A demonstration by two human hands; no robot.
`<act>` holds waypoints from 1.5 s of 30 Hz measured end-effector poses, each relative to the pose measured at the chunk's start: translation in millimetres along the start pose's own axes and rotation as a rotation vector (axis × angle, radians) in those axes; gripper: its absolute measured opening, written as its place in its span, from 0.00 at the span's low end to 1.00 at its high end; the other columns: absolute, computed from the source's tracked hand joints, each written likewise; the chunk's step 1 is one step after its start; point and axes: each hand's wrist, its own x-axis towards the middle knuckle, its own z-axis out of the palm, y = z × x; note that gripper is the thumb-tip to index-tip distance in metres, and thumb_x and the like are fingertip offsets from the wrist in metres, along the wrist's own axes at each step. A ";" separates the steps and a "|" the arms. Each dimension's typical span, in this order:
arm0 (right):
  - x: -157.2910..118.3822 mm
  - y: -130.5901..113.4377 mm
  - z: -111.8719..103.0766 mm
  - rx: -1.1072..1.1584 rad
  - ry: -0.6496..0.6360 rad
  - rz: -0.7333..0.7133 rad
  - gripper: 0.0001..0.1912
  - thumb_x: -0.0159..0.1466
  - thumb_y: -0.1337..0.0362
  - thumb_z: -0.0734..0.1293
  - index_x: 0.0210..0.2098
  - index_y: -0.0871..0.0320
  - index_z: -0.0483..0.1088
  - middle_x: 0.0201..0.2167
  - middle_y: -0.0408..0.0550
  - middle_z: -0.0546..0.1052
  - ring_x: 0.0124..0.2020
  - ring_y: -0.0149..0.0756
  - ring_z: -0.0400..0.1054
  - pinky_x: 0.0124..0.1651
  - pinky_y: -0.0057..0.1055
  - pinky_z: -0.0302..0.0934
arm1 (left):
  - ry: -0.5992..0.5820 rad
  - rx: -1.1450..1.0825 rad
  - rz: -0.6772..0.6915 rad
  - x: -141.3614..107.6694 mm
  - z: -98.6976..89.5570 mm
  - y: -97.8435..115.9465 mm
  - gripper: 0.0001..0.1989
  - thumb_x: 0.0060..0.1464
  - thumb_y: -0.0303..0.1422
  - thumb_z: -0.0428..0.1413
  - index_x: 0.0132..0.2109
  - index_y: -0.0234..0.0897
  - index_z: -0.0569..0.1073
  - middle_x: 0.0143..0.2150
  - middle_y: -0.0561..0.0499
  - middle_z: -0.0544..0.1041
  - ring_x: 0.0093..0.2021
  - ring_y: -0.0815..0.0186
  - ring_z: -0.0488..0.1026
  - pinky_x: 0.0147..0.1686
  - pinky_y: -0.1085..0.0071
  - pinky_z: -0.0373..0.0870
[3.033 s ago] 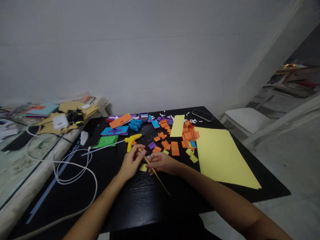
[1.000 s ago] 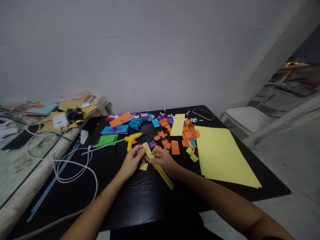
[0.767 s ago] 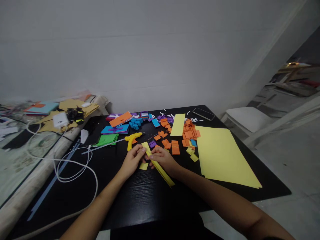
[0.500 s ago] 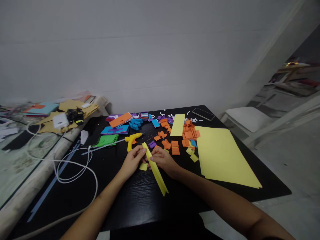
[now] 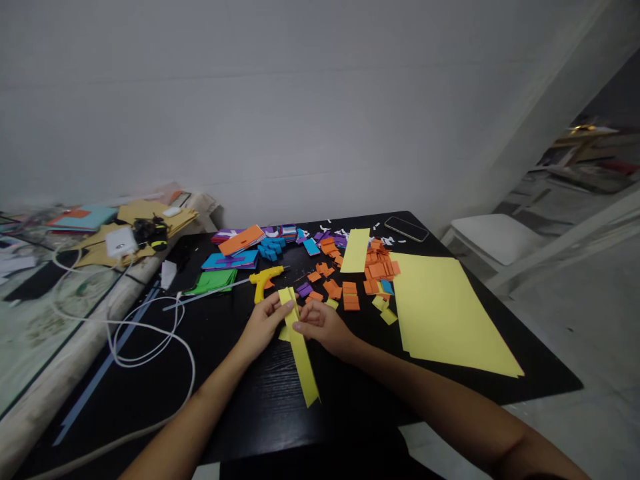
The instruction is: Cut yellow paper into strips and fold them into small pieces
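Black worktop (image 5: 273, 417) runs to its near edge below the left hand (image 5: 263, 327); a glue gun (image 5: 264, 280) lies just beyond that hand, yellow sheets (image 5: 450, 317) well to the right of the right hand (image 5: 329, 328). Both grasp a folded yellow strip (image 5: 301, 360) between them, slanting edgeward — the right hand curled, its exact contact hard to make out.

One left hand (image 5: 261, 328), one right hand (image 5: 327, 327) and one folded yellow strip (image 5: 301, 355) crowd near one yellow glue gun (image 5: 261, 283), by my count. Right of the gun lie one phone (image 5: 407, 229), at least two large yellow sheets (image 5: 450, 313) and orange pieces (image 5: 380, 270) too jumbled to number; left, one green stack (image 5: 215, 280) and one white box (image 5: 119, 241).
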 end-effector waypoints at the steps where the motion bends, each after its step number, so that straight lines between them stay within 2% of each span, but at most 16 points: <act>1: -0.4 1.0 0.4 -0.013 0.003 -0.008 0.24 0.48 0.54 0.79 0.29 0.57 0.63 0.24 0.37 0.74 0.27 0.28 0.71 0.32 0.26 0.64 | 0.008 -0.018 -0.012 0.0 0.3 0.0 0.21 0.52 0.44 0.63 0.47 0.32 0.78 0.34 0.48 0.80 0.34 0.62 0.76 0.32 0.71 0.72; 4: -1.8 3.1 0.7 -0.037 -0.001 0.000 0.24 0.48 0.52 0.79 0.29 0.57 0.63 0.25 0.38 0.73 0.26 0.29 0.71 0.29 0.26 0.67 | 0.022 -0.090 -0.083 -0.1 0.5 -0.4 0.24 0.48 0.43 0.66 0.49 0.31 0.78 0.32 0.48 0.81 0.30 0.63 0.76 0.30 0.71 0.72; 8: 0.6 3.7 -3.6 -0.081 0.014 -0.022 0.23 0.54 0.47 0.74 0.29 0.57 0.63 0.23 0.38 0.72 0.21 0.29 0.70 0.25 0.28 0.68 | 0.010 -0.186 -0.163 -0.1 -1.5 -3.0 0.25 0.48 0.41 0.66 0.51 0.32 0.77 0.31 0.48 0.81 0.27 0.64 0.76 0.28 0.71 0.72; 14: 10.5 1.3 -15.5 -0.069 0.085 -0.109 0.19 0.55 0.52 0.74 0.35 0.59 0.68 0.26 0.41 0.75 0.21 0.27 0.69 0.26 0.26 0.68 | -0.102 -0.193 -0.220 -1.5 -1.8 -4.9 0.16 0.51 0.39 0.64 0.45 0.34 0.79 0.30 0.49 0.80 0.27 0.67 0.75 0.28 0.75 0.69; 19: 9.9 -3.1 -16.2 -0.088 0.130 -0.114 0.20 0.53 0.55 0.76 0.39 0.59 0.71 0.28 0.42 0.75 0.25 0.29 0.70 0.28 0.27 0.68 | -0.200 -0.111 -0.233 -3.5 0.6 -2.6 0.16 0.52 0.41 0.64 0.43 0.34 0.79 0.31 0.50 0.80 0.26 0.68 0.74 0.29 0.75 0.68; 29: 5.2 -7.0 -12.9 -0.179 0.175 -0.176 0.17 0.52 0.58 0.76 0.38 0.58 0.71 0.29 0.43 0.72 0.30 0.31 0.68 0.29 0.27 0.64 | -0.290 -0.011 -0.225 -6.0 1.7 -2.5 0.19 0.50 0.43 0.65 0.43 0.32 0.78 0.32 0.48 0.80 0.27 0.68 0.73 0.30 0.74 0.66; 34: 2.5 -7.9 -12.6 -0.204 0.183 -0.232 0.16 0.52 0.59 0.77 0.31 0.56 0.67 0.27 0.40 0.70 0.27 0.30 0.65 0.28 0.26 0.61 | -0.313 -0.011 -0.249 -6.6 3.0 -0.2 0.20 0.49 0.43 0.66 0.43 0.32 0.78 0.31 0.48 0.81 0.27 0.67 0.73 0.30 0.73 0.66; 41: 1.0 -11.1 -12.4 -0.404 0.182 -0.261 0.12 0.57 0.56 0.73 0.27 0.57 0.70 0.26 0.42 0.71 0.25 0.30 0.63 0.26 0.27 0.57 | -0.327 -0.016 -0.248 -7.7 5.3 7.2 0.18 0.48 0.42 0.67 0.39 0.32 0.79 0.30 0.49 0.80 0.27 0.68 0.72 0.29 0.74 0.65; 45: 2.5 -12.1 -13.2 -0.357 0.170 -0.249 0.12 0.58 0.56 0.71 0.27 0.57 0.70 0.26 0.43 0.71 0.26 0.31 0.64 0.27 0.28 0.60 | -0.327 -0.037 -0.254 -8.1 4.1 4.0 0.18 0.51 0.44 0.65 0.39 0.32 0.78 0.30 0.49 0.79 0.28 0.68 0.73 0.29 0.74 0.68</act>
